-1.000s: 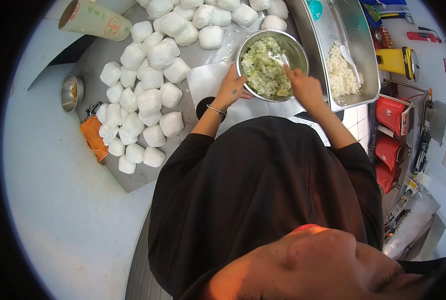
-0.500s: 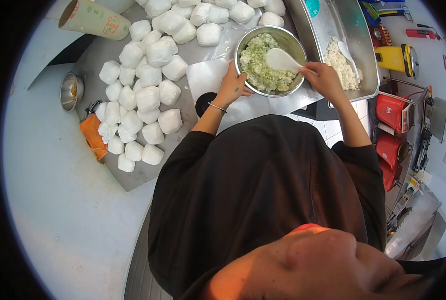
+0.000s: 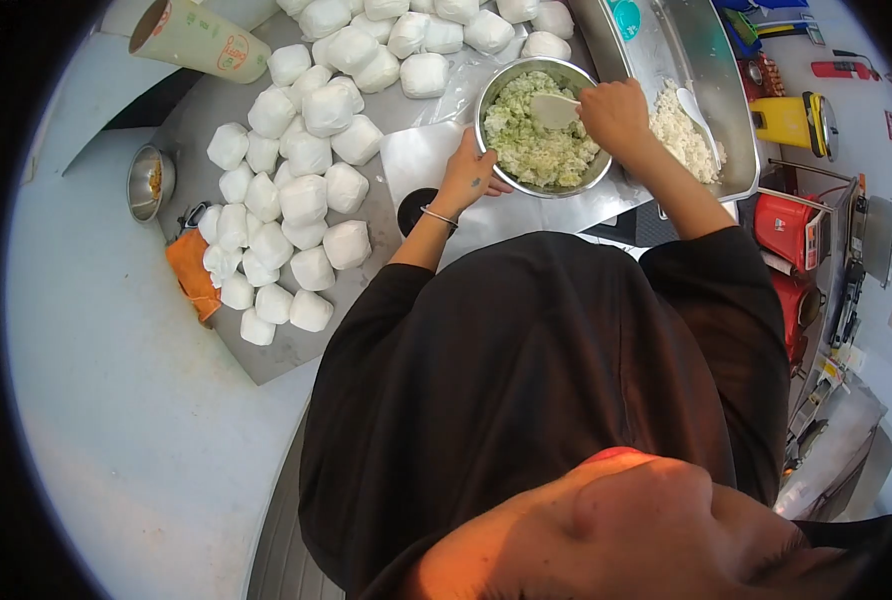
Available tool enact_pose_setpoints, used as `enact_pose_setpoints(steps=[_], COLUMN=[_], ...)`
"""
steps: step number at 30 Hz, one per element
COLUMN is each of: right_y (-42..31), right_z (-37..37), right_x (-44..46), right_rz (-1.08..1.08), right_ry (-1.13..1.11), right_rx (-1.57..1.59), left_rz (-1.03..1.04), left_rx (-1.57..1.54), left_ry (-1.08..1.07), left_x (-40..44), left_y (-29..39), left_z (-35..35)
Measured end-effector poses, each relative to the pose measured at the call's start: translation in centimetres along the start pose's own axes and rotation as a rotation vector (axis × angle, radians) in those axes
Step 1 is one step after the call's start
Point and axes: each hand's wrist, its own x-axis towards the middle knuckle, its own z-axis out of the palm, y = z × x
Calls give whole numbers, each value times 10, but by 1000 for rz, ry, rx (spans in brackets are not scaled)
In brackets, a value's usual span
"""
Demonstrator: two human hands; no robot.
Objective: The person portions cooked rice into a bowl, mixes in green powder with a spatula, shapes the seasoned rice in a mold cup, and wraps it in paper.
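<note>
A round metal bowl (image 3: 486, 90) holds rice mixed with something green (image 3: 538, 150). My left hand (image 3: 469, 170) grips the bowl's near left rim, thumb at the edge and fingers under its side. Over the bowl's right side, my right hand (image 3: 616, 118) is closed round the handle of a white rice paddle (image 3: 554, 111). The paddle's blade rests in the upper part of the green rice. Beneath the bowl lies a pale sheet (image 3: 413, 160) on the metal table.
Several white wrapped bundles (image 3: 304, 200) cover the table's left side. A metal tray (image 3: 656, 55) at right contains plain rice (image 3: 678, 130) and a white spoon (image 3: 701, 118). A paper cup (image 3: 201, 42), small metal bowl (image 3: 150, 183) and orange cloth (image 3: 194, 275) lie farther left.
My right hand has moved up and over the bowl's right rim, turning the paddle so its handle points more upward. My left hand stays on the bowl. The view has shifted slightly.
</note>
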Motion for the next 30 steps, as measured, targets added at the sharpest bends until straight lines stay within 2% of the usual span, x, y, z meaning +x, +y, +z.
enact_pose_setpoints(steps=[3, 6, 9, 12, 15, 18, 22, 27, 30], right_y=[7, 25, 33, 34, 30, 22, 13, -8, -28], right_z=[-30, 10, 24, 25, 46, 49, 63, 61, 75], right_x=[6, 9, 0, -14, -37, -54, -76, -82, -90], right_rz=[-5, -19, -73, -47, -74, -17, -67, -70, 28], right_ry=[-99, -192, -395, -407, -269, -318, -215, -297, -289], right_rx=[-70, -112, 16, 113, 197, 264, 304, 323, 442], left_rz=[17, 50, 64, 59, 57, 56, 26, -23, -23], left_rx=[-37, -55, -57, -61, -20, -16, -6, -8, -24], left_ry=[28, 44, 59, 81, 49, 22, 39, -65, -93], left_x=[-3, -3, -4, -4, -4, -2, -3, -1, -5], left_y=[-4, -3, -3, 0, 1, -2, 2, 0, 0], left_z=[3, 6, 6, 5, 3, 0, -4, -15, -16])
